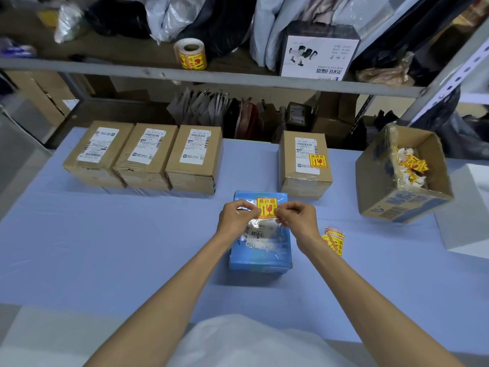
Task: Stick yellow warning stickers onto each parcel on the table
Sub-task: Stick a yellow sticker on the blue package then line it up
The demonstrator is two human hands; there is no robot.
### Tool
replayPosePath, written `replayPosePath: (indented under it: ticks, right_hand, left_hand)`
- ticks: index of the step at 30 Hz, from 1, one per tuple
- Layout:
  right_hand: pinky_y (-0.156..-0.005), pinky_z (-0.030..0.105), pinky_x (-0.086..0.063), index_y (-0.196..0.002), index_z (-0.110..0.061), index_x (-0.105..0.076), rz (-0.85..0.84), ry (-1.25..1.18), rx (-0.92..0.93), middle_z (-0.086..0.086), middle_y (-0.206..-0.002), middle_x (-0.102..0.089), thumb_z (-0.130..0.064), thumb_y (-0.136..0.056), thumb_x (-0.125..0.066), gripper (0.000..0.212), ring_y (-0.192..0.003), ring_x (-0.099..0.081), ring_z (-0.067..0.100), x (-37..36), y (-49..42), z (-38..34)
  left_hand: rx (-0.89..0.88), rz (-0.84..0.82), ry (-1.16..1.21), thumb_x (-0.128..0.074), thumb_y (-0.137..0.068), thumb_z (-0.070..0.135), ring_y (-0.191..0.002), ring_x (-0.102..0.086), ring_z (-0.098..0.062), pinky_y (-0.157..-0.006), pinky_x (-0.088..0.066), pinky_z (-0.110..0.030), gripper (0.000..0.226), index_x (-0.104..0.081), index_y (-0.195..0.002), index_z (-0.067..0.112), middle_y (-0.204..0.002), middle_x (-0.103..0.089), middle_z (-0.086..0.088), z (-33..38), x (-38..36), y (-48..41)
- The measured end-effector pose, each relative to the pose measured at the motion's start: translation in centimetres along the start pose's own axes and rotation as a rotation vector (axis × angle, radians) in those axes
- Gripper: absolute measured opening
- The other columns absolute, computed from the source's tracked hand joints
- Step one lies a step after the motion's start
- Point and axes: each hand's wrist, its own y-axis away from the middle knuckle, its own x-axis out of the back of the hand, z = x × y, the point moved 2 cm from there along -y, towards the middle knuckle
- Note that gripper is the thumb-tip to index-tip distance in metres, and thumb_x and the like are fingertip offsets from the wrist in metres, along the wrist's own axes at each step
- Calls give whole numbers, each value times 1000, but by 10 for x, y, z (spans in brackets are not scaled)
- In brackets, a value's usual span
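Sticker (267, 207), yellow, nearly square: hanging over the far end of the blue parcel (260, 250), its printed top pointing away from the person. Left hand (236, 217) is pinching its left edge and right hand (296, 217) its right edge, the other fingers curling in. The blue parcel is lying mid-table (105, 234), its long axis running away from the person. Three plain boxes (144, 154) are standing in a row at far left; a fourth box (304, 165) is carrying a yellow label (318, 160). Spare stickers (334, 241) are lying near the right wrist.

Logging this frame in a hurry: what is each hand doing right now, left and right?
Left hand: pinches the left edge of the yellow sticker, above the blue parcel.
Right hand: pinches the sticker's right edge.
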Motion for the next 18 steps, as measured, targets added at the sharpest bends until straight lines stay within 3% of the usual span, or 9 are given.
replayPosePath:
  ticks: [4,9,12,14,18]
  right_hand:
    - [-48,18,-48,-81,-1,-65,37,-57,-55,9,-66,-62,4,-78,-69,7,-51,-58,15,0,3,2]
    - [-47,13,-47,-82,3,-68,5,-40,-66,10,-75,-65,4,-80,-68,2,-59,-58,15,4,7,6]
    - [-51,19,-49,-79,-2,-68,15,-2,-61,9,-75,-65,0,-82,-66,4,-57,-57,15,6,6,7]
    - [-54,23,-48,-78,-5,-67,7,32,-47,7,-74,-65,-3,-84,-64,7,-58,-57,15,7,7,8]
    - [-67,33,-53,-73,-10,-67,53,62,19,4,-75,-68,-6,-83,-67,12,-74,-63,18,9,6,12]
  left_hand:
    - [18,4,9,-77,-77,25,-92,-65,-21,-69,-48,-27,11,-69,-71,22,-100,-71,-5,-4,-3,0]
    - [41,22,4,-80,-74,28,-91,-67,-21,-74,-51,-30,13,-72,-76,18,-98,-73,-6,-9,-5,5]
    - [48,20,11,-80,-74,25,-84,-67,-18,-69,-50,-26,12,-72,-80,18,-96,-72,-5,-9,-7,7]
    - [28,-6,16,-78,-76,21,-84,-67,-18,-73,-51,-28,8,-72,-78,17,-88,-73,-4,-7,-7,9]
    - [-19,-28,24,-75,-80,18,-76,-61,-8,-66,-45,-20,8,-69,-75,16,-76,-68,4,-3,-11,15]
